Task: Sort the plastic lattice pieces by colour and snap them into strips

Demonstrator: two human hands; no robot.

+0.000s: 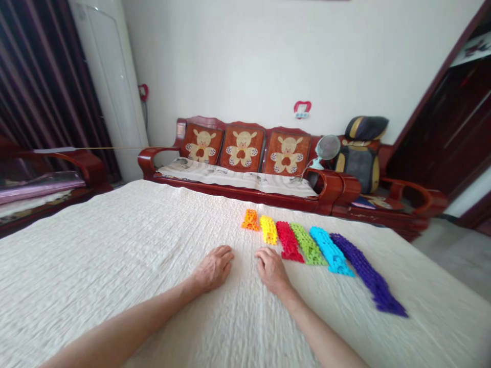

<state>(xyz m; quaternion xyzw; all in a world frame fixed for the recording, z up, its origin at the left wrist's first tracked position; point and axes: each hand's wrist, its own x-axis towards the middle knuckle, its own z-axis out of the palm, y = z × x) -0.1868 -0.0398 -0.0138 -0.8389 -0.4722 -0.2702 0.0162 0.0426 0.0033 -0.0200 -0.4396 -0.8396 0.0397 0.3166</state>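
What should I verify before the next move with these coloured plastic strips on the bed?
1. Left hand empty, resting on the bedspread: ok.
2. Right hand empty, beside the red strip, apparently not touching it: ok.
3. Strips in one row, apparently shortest to longest: orange strip, yellow strip, red, green strip, blue strip, purple strip: ok.
4. Gaps between neighbouring strips: cannot tell, some edges nearly meet.
5. Near end of the purple strip on the bedspread, short of its edge: ok.
6. Strip joints secure: cannot tell from this view.
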